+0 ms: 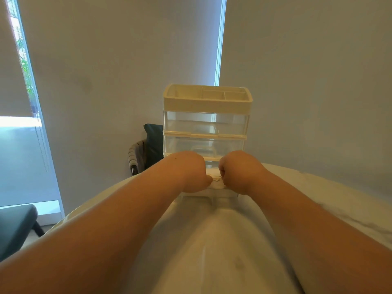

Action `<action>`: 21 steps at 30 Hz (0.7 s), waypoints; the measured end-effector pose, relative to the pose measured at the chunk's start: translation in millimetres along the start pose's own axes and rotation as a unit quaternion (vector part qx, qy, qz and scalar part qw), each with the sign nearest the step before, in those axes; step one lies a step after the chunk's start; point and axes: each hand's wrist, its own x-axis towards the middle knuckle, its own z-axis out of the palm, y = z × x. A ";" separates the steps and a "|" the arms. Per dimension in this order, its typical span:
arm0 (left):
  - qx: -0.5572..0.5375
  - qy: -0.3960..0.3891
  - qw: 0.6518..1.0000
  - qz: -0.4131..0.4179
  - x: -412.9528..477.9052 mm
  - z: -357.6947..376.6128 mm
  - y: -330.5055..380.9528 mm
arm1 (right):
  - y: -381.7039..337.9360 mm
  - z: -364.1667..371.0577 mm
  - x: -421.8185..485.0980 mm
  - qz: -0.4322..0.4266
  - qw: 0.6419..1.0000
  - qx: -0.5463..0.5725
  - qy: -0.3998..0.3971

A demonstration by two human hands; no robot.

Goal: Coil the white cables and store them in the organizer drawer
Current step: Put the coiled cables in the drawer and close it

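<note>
Both hands, the left hand (192, 174) and right hand (238, 171), are curled closed over white cables (216, 181) at frame centre. They sit in the organizer's (206, 115) open bottom drawer (212, 195) on the worktop (212, 251).

The hands (214, 170) hide most of the open bottom drawer (214, 193).

organizer (206, 115) on tabletop (212, 240), at its far edge, centre | bottom drawer (209, 195) pulled out toward the person | cables (215, 179) in that drawer | left hand (192, 172) and right hand (237, 170) side by side over drawer | chair (148, 147) behind tabletop, left of organizer | window (23, 124) far left
</note>
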 end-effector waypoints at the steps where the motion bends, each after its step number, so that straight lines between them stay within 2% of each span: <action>1: -0.007 -0.002 1.000 -0.002 0.8 0.0 -4.3 | 0.3 0.2 0.5 0.002 1.000 0.000 0.001; 5: -0.018 0.004 0.999 -0.032 10.7 -0.2 -22.0 | 1.4 -0.6 0.4 0.006 1.000 0.010 0.001; 8: -0.026 -0.020 0.998 -0.046 16.1 -1.6 -27.1 | 2.4 -0.1 -0.1 0.007 1.000 0.019 0.005; 21: -0.078 0.048 0.996 0.010 8.8 4.1 -41.8 | 3.2 1.3 -4.2 0.015 0.997 0.068 0.016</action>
